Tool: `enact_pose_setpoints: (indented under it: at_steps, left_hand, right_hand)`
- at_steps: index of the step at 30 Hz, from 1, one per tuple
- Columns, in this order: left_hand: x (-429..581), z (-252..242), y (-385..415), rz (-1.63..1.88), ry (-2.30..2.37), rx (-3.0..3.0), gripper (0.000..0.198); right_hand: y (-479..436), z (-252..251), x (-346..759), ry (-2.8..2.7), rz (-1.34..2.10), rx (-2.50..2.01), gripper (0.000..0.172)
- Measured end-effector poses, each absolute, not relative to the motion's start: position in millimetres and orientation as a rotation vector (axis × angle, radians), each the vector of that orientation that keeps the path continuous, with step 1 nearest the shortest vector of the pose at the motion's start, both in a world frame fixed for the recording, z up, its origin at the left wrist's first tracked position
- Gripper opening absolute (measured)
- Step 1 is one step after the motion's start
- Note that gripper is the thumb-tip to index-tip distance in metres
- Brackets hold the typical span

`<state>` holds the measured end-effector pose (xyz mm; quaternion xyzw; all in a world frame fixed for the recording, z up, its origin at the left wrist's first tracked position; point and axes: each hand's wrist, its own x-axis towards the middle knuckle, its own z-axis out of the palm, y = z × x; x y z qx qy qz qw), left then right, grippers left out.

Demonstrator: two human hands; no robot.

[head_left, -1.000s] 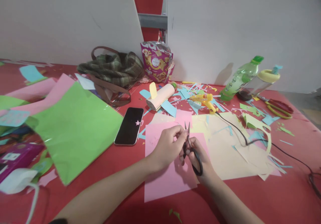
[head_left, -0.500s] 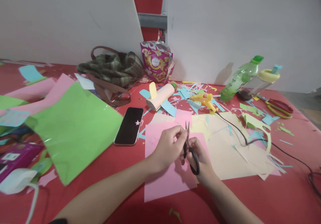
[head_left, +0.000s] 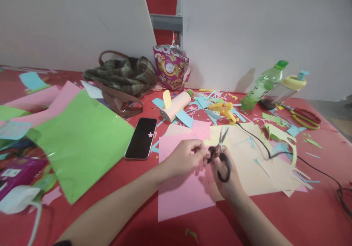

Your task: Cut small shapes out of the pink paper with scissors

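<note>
My right hand (head_left: pixel 229 174) is closed on small black-handled scissors (head_left: pixel 220 154), whose blades point up and to the right. My left hand (head_left: pixel 184 158) is just to the left of them, fingers pinched together near the scissor handles on something too small to make out. Both hands hover over a pink paper sheet (head_left: pixel 178 198) lying on the red table (head_left: pixel 316 216). A cream sheet (head_left: pixel 253 169) lies under and right of the right hand.
A black phone (head_left: pixel 141 138) and a green sheet (head_left: pixel 79 143) lie to the left. Behind are a plaid bag (head_left: pixel 121 79), a snack packet (head_left: pixel 170 67), a paper roll (head_left: pixel 176 105), a yellow glue gun (head_left: pixel 224 110) with its cable, a green bottle (head_left: pixel 262 86) and red scissors (head_left: pixel 305 117).
My right hand has moved a little right and the scissors have tilted from upright to pointing up-right. The left hand has stayed almost in place.
</note>
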<state>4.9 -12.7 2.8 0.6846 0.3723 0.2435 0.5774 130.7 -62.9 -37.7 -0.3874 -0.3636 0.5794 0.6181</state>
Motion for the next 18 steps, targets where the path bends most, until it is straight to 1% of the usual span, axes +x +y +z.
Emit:
enact_pose_setpoints:
  at_steps: [2, 6, 14, 18]
  left_hand:
    - [2.4, 2.5, -11.1, 0.467, 0.824, 1.660, 0.025]
    - [-2.2, -0.9, -9.3, 0.322, 0.830, 1.803, 0.028]
    - [-8.8, 0.8, -1.9, 0.171, 0.743, 1.953, 0.029]
    - [-10.1, 2.9, -1.6, 0.193, 0.775, 1.954, 0.026]
  right_hand:
    - [-61.7, -35.4, 131.9, -0.799, 1.329, -0.904, 0.017]
    - [-61.4, -34.4, 132.5, -0.740, 1.375, -0.918, 0.024]
    - [-62.8, -37.9, 131.8, -0.796, 1.405, -0.925, 0.029]
    - [-63.5, -37.8, 131.4, -0.817, 1.426, -0.949, 0.028]
